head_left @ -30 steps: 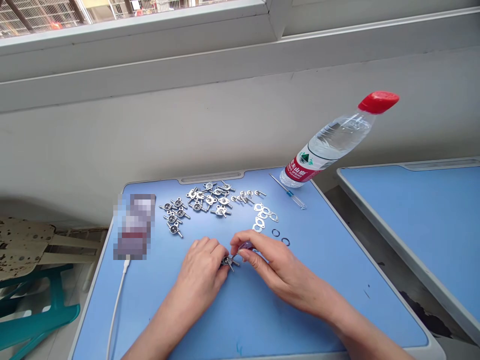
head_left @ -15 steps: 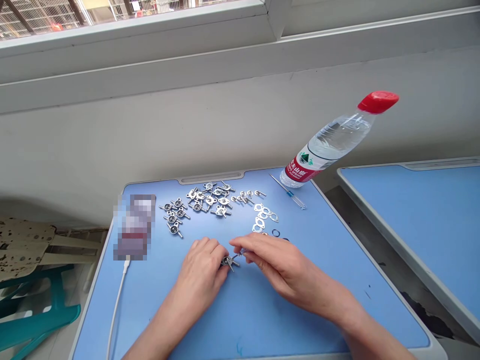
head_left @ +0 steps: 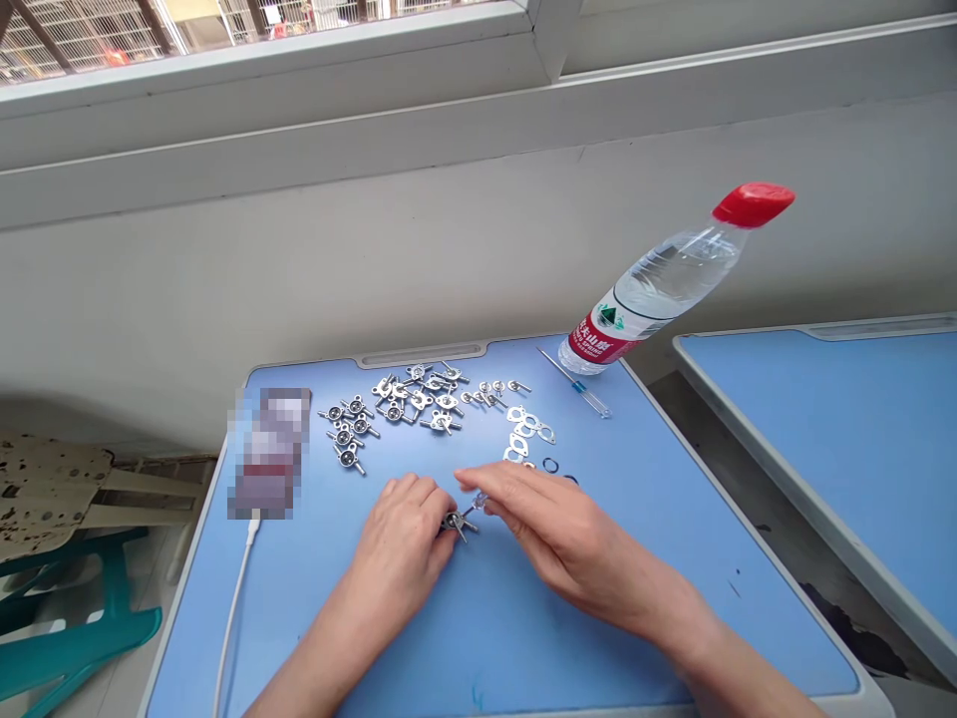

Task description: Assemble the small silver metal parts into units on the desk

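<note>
My left hand [head_left: 408, 529] rests on the blue table, its thumb and fingers closed around a small silver metal fitting [head_left: 457, 522] with thin pins sticking out. My right hand [head_left: 557, 529] is at the other side, holding a small screwdriver [head_left: 478, 503] with a clear handle between thumb and fingers. The screwdriver's thin shaft slants down to the fitting; its tip is too small to make out. Behind my hands lie several similar metal fittings [head_left: 348, 457], small round-headed metal pieces [head_left: 515, 386], flat oval metal plates [head_left: 546, 434] and a black ring [head_left: 551, 465].
A water bottle [head_left: 650, 289] with a red cap stands at the table's back right, beside another screwdriver [head_left: 575, 383]. At left lies a blurred phone [head_left: 269, 454] with a white cable [head_left: 237, 598]. A second blue table [head_left: 837, 399] stands to the right, a teal stool [head_left: 82, 638] at left.
The fingers of my right hand have shifted slightly on the screwdriver and look a little more opened out, showing more of the clear handle. My left hand and the fitting have stayed put.
</note>
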